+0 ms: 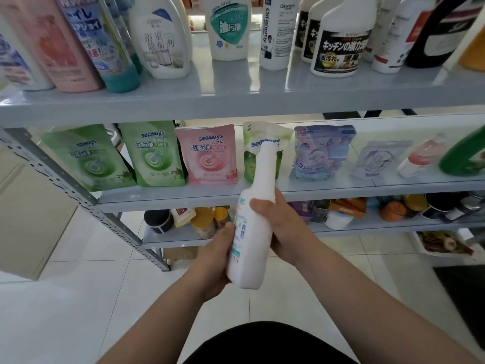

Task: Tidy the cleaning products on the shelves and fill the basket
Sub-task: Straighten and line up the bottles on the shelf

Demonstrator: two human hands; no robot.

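- Head view: a white bottle (258, 248) is held in the air with both hands, in front of the middle shelf (168, 199) and above the tiled floor (78, 298).
- The left hand (212, 261) holds the bottle's lower body from the left, its fingers curled round the back and its thumb on the label edge.
- The right hand (286, 229) grips the upper body just below the shoulder, its thumb across the front and its fingers wrapped behind.
- The bottle leans slightly to the right, base towards the person; its bare neck overlaps a green-and-white pouch (262, 135) on the middle shelf.
- On that shelf, to the left, stand 2 green pouches (154, 156) and 1 pink pouch (210, 156); a blue pouch (322, 153) stands to the right.
- The top shelf (236, 101) carries a row of upright bottles, mostly white, among them a black-labelled bottle (341, 48).
- The lowest shelf (183, 241) holds jars and small boxes, too blurred to tell apart.
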